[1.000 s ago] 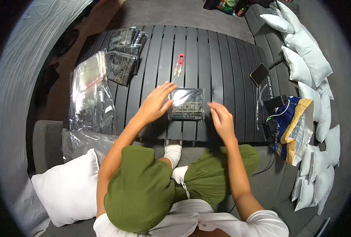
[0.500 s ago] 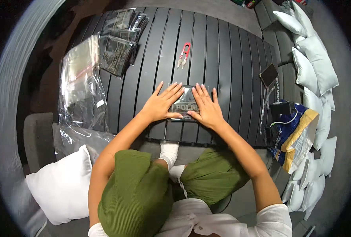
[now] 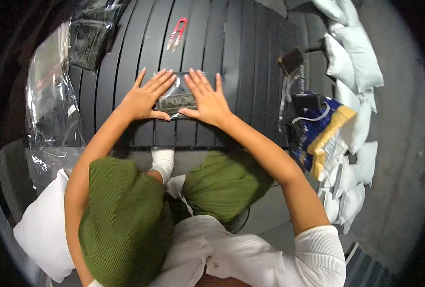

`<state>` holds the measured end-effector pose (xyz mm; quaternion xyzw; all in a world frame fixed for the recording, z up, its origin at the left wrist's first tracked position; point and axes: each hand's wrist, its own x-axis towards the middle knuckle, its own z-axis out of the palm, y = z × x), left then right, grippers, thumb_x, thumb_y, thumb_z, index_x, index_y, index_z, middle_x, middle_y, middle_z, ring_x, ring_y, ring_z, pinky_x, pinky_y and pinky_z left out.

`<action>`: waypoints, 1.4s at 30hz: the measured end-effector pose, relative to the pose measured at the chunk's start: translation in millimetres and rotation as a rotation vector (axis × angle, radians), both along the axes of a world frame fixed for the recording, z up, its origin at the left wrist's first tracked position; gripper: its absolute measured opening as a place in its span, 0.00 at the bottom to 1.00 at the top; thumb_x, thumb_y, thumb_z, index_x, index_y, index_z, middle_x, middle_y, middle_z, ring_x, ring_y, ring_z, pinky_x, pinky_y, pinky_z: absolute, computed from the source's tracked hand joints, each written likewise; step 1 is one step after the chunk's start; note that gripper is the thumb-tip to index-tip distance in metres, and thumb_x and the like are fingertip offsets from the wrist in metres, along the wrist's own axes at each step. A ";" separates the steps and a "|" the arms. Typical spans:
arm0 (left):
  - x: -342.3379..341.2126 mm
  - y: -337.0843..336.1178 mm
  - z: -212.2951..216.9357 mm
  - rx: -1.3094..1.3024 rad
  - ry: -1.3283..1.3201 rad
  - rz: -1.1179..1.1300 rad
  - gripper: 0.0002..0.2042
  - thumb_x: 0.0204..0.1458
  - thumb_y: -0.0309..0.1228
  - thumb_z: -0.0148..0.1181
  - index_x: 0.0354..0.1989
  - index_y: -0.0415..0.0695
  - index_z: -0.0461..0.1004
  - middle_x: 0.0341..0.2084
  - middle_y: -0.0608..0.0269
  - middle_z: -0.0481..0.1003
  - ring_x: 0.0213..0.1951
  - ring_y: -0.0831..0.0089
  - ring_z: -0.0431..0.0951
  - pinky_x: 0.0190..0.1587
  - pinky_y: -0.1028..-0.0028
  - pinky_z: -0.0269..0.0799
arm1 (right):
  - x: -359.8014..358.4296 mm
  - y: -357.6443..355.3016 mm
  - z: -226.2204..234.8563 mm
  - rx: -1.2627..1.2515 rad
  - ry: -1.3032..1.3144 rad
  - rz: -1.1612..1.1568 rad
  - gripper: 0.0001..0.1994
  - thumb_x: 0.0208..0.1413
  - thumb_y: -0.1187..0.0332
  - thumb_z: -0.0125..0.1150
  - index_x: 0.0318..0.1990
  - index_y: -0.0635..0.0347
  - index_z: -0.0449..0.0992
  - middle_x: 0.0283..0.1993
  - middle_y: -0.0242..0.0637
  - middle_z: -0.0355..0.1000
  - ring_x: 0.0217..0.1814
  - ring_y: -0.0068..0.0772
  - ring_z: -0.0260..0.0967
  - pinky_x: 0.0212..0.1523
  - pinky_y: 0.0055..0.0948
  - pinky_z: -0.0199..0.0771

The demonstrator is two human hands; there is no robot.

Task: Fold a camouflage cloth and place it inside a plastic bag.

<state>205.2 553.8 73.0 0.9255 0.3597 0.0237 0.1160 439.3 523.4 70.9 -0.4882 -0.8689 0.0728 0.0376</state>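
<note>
A dark, flat patch-like piece with pale lettering (image 3: 178, 102), in a clear plastic sleeve, lies on the black slatted table (image 3: 250, 52). My left hand (image 3: 147, 98) rests flat over its left side, fingers stretched out and thumb along the lower edge. Over its right side lies my right hand (image 3: 207, 99), also flat with fingers spread. Between the two hands the middle of the piece shows. Farther up the table are red-handled thread snips (image 3: 177, 35), touched by neither hand.
Similar packaged dark pieces (image 3: 89, 40) are stacked at the far left, beside clear plastic bags (image 3: 52, 100). A phone-like dark device (image 3: 291, 60) sits near the right edge, by a blue and yellow bag (image 3: 327, 138). White pillows (image 3: 358, 57) line the right; another pillow (image 3: 45, 225) lies lower left.
The whole view has shifted, so everything appears farther left and higher. Both hands stay flat on the sleeved piece, with no clear movement against the table.
</note>
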 end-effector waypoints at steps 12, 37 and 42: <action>80.3 -26.5 -5.8 -0.029 -0.602 0.478 0.27 0.56 0.40 0.41 0.61 0.37 0.50 0.61 0.50 0.50 0.64 0.56 0.45 0.63 0.59 0.38 | -19.5 -20.0 -2.8 0.191 0.353 -0.372 0.23 0.55 0.62 0.45 0.58 0.58 0.59 0.64 0.51 0.49 0.68 0.52 0.41 0.64 0.48 0.38; 77.9 -35.8 -40.8 0.262 -0.376 0.375 0.24 0.52 0.37 0.41 0.57 0.42 0.59 0.58 0.57 0.59 0.61 0.66 0.55 0.63 0.64 0.46 | -38.7 -34.8 -27.9 0.273 0.183 -0.536 0.24 0.55 0.58 0.41 0.61 0.49 0.57 0.65 0.52 0.46 0.68 0.50 0.40 0.62 0.60 0.31; 87.3 -33.2 -25.9 0.259 -0.295 0.345 0.23 0.52 0.36 0.41 0.57 0.41 0.59 0.57 0.54 0.59 0.61 0.63 0.54 0.62 0.62 0.46 | -29.2 -31.1 -20.1 0.298 -0.039 -0.461 0.25 0.57 0.58 0.37 0.62 0.52 0.54 0.66 0.51 0.43 0.69 0.50 0.37 0.62 0.60 0.28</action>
